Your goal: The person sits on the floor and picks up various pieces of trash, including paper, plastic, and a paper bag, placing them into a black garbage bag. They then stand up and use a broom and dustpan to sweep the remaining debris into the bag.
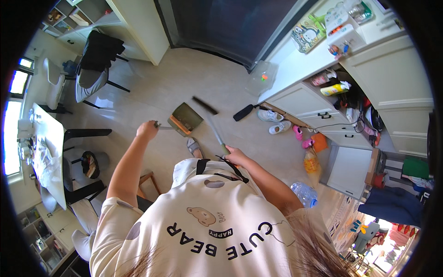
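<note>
My left hand (147, 130) grips the handle of a long-handled dustpan. The dustpan (188, 116), olive green with an orange strip, rests on the floor ahead of me; a little debris seems to lie in it. In my right hand (236, 156) is the green grip end of a broom. The broom's pale stick (216, 130) leads forward to a dark, blurred broom head (205, 105), just right of the dustpan and apart from it. One slippered foot (195, 146) shows below the pan.
White sneakers (276, 121), pink children's shoes (301, 137) and a black brush-like object (243, 112) lie along the right cabinet (304, 107). A large water bottle (304, 194) lies lower right. Chairs (90, 85), a white table (52, 155) and a waste bin (90, 164) stand left.
</note>
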{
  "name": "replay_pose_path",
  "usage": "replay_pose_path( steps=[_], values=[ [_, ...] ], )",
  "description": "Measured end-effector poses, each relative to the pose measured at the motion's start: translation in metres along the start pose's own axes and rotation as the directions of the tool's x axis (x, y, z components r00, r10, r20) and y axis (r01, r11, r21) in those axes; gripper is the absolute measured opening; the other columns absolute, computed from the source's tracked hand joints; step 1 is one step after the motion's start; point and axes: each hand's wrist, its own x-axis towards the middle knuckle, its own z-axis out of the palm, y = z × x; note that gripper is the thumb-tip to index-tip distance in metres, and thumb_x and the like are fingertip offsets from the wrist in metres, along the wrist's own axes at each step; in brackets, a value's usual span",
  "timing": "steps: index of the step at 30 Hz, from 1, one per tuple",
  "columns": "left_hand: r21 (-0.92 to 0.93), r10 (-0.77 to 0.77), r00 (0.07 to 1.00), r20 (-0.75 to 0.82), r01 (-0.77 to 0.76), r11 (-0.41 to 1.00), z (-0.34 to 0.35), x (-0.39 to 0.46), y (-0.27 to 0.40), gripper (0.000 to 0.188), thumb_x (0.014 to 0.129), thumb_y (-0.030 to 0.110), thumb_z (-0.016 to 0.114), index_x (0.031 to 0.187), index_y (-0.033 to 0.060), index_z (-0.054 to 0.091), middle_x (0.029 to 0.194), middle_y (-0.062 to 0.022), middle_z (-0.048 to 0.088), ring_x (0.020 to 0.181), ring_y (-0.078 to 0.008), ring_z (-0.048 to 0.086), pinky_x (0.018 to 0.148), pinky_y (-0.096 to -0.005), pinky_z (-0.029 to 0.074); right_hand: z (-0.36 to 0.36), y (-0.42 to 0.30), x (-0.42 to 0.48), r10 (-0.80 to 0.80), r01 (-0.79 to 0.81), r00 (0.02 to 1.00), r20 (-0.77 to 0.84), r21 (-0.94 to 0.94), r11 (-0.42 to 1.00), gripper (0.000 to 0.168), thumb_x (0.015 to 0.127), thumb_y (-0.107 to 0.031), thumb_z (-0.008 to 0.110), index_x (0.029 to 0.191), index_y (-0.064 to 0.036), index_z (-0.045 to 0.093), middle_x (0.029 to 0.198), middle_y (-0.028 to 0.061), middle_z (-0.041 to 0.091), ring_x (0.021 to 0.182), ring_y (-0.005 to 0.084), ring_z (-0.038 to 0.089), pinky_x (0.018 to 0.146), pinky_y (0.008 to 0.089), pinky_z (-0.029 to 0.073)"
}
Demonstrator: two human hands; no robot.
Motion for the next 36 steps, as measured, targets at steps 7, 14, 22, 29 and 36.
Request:
replay_pose_path(
  steps=[7,14,22,29,36],
  values=[
    [0.017,-0.053,0.997,-0.063,0.054,0.998,0.013,-0.021,0.03,0.027,0.077,0.035,0.059,0.097,0.016,0.064,0.095,-0.0098,0.065,0.091,-0.0308,0.061,0.076,-0.0407,0.05,-0.071,0.037,-0.151,-0.004,-0.064,0.974,0.225,0.297,0.953,0.061,0.081,-0.011,0.059,0.138,-0.012,0.037,0.082,-0.0001,0.055,0.058,0.0069,0.049,0.047,0.0234,0.039],
    [0.016,-0.004,0.995,-0.098,0.006,1.0,0.049,-0.083,0.016,0.033,0.076,0.039,0.061,0.098,0.0147,0.063,0.091,-0.0122,0.065,0.088,-0.0321,0.061,0.074,-0.0428,0.049,-0.103,0.104,-0.262,0.006,-0.079,0.976,0.216,0.33,0.941,0.055,0.084,-0.007,0.055,0.137,-0.007,0.037,0.07,-0.0027,0.045,0.054,0.0068,0.044,0.048,0.0199,0.036],
    [-0.096,-0.035,0.994,-0.104,0.025,0.995,0.096,-0.198,0.047,0.039,0.076,0.038,0.064,0.109,0.0174,0.062,0.096,-0.0132,0.065,0.091,-0.0323,0.061,0.077,-0.0409,0.048,-0.117,0.232,-0.343,0.028,-0.016,0.999,-0.022,0.424,0.906,0.052,0.083,-0.012,0.06,0.133,-0.009,0.044,0.072,-0.0019,0.05,0.056,0.0064,0.049,0.046,0.0207,0.038],
    [-0.252,0.009,0.996,-0.084,-0.03,0.967,0.186,-0.29,0.061,0.044,0.077,0.036,0.064,0.114,0.0128,0.06,0.099,-0.014,0.065,0.092,-0.0325,0.061,0.078,-0.0401,0.048,-0.082,0.311,-0.38,0.104,0.024,0.966,-0.238,0.48,0.877,0.051,0.082,-0.007,0.06,0.13,-0.006,0.045,0.078,-0.0003,0.053,0.056,0.0078,0.05,0.046,0.0215,0.039],
    [-0.224,0.026,0.993,-0.113,-0.051,0.973,0.24,-0.378,0.07,0.048,0.079,0.037,0.063,0.119,0.0106,0.057,0.101,-0.0152,0.064,0.092,-0.0321,0.061,0.078,-0.04,0.049,-0.087,0.344,-0.436,0.166,0.011,0.94,-0.296,0.516,0.856,0.036,0.085,-0.01,0.058,0.12,-0.005,0.051,0.072,0.0013,0.052,0.053,0.009,0.049,0.039,0.0219,0.036]
  ],
)
